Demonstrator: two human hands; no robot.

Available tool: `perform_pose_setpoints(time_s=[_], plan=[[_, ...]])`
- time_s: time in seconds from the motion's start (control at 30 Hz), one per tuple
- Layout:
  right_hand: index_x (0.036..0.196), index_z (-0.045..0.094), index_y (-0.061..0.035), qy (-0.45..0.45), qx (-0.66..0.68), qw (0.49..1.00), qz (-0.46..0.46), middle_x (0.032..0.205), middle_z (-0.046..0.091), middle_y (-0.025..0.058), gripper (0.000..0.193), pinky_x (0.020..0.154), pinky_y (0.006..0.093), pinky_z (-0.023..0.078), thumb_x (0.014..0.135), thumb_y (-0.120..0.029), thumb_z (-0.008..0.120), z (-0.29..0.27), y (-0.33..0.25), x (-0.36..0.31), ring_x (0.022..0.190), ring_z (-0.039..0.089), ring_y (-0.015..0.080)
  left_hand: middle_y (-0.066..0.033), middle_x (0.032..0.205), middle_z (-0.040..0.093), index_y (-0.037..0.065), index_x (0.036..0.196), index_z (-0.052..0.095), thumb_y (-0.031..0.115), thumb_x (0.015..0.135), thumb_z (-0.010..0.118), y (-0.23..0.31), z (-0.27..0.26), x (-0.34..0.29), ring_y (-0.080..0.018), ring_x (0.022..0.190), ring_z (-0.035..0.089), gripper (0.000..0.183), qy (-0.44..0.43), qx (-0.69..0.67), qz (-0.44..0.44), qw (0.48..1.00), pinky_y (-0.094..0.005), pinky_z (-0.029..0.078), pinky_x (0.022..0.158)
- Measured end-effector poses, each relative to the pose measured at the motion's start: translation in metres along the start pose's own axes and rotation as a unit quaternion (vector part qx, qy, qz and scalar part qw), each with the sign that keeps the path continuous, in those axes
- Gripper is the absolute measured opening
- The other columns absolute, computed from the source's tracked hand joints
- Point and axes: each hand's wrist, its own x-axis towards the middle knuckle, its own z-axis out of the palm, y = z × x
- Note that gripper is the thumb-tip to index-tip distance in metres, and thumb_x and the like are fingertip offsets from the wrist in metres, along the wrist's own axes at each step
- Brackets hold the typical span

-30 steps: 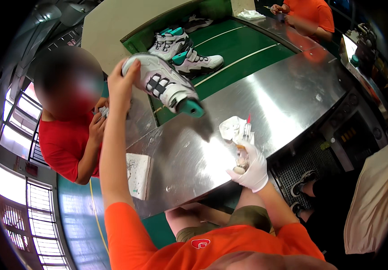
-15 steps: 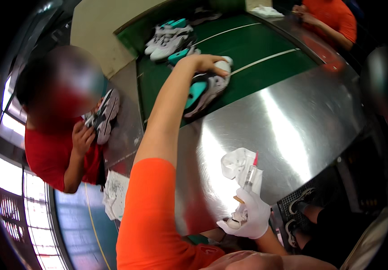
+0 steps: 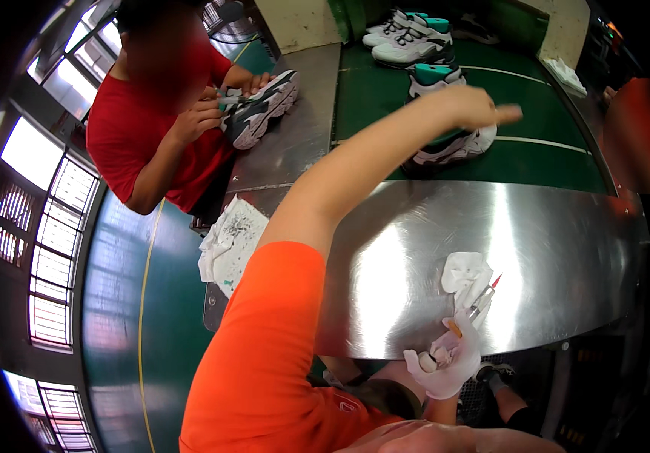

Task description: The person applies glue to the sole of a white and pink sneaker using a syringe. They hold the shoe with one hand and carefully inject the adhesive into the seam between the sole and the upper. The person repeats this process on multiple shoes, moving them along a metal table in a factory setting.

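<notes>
My bare left hand (image 3: 479,109) reaches over a white, grey and black sneaker (image 3: 457,151) on the green belt. A finger stretches out past the sneaker's toe; the other fingers are partly hidden and blurred. Whether the hand still touches the sneaker is unclear. White-gloved, my right hand (image 3: 449,362) is closed around a clear syringe (image 3: 482,302) with a red tip, at the near edge of the metal table. A crumpled white cloth (image 3: 464,273) lies against the syringe. Small whitish and tan bits show at the glove's palm and fingers, too small to name.
Several white sneakers with teal inserts (image 3: 415,41) stand farther back on the belt (image 3: 543,94). At the left, a person in red (image 3: 166,113) works on another sneaker (image 3: 264,109). A stained white cloth (image 3: 238,234) lies at the table's left corner. Another person in orange (image 3: 642,136) is at the right.
The view has turned, so the scene sits farther right. My left hand has come off the sneaker's toe, a finger now stretched out. My right hand keeps the syringe.
</notes>
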Motion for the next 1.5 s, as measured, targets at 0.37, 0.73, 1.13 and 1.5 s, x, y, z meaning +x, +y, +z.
perform_pose_setpoints(time_s=[0.37, 0.73, 1.13, 1.5], plan=[[0.134, 0.051, 0.0025, 0.027, -0.028, 0.999, 0.033, 0.114, 0.063, 0.016, 0.082, 0.089, 0.0353, 0.05, 0.063, -0.024, 0.084, 0.006, -0.012, 0.007, 0.096, 0.063, 0.0264, -0.0142, 0.118, 0.056, 0.016, 0.126, 0.053, 0.016, 0.068, 0.079, -0.031, 0.044, -0.038, -0.0365, 0.098, 0.064, 0.064, 0.145, 0.084, 0.172, 0.971, -0.0435, 0.053, 0.081], [0.131, 0.053, 0.0023, 0.059, -0.065, 0.992, 0.095, 0.114, 0.063, 0.0171, 0.078, 0.085, 0.0362, 0.053, 0.061, -0.018, 0.081, 0.013, -0.004, -0.004, 0.096, 0.066, 0.0284, -0.0263, 0.137, 0.048, 0.012, 0.139, 0.05, 0.021, 0.077, 0.072, -0.008, 0.103, -0.049, -0.0423, 0.131, 0.044, 0.067, 0.432, 0.202, 0.131, 0.869, -0.072, 0.026, 0.104], [0.136, 0.05, -0.0034, 0.116, -0.155, 0.979, 0.059, 0.119, 0.063, 0.0158, 0.076, 0.089, 0.0362, 0.053, 0.068, -0.012, 0.083, 0.039, -0.026, 0.004, 0.103, 0.066, 0.0279, -0.0098, 0.115, 0.059, 0.01, 0.109, 0.064, 0.014, 0.085, 0.067, -0.011, 0.146, -0.353, -0.0297, 0.103, 0.058, 0.024, 0.238, -0.175, 0.291, 0.91, -0.0414, 0.048, 0.083], [0.133, 0.052, -0.0045, 0.149, -0.244, 0.957, 0.051, 0.116, 0.064, 0.0147, 0.077, 0.09, 0.0408, 0.049, 0.067, -0.022, 0.086, 0.042, -0.018, -0.001, 0.101, 0.063, 0.0317, -0.0063, 0.108, 0.061, 0.01, 0.104, 0.065, 0.01, 0.081, 0.065, -0.019, 0.152, -0.354, -0.0272, 0.096, 0.058, 0.023, 0.291, -0.141, 0.272, 0.906, -0.0399, 0.047, 0.078]])
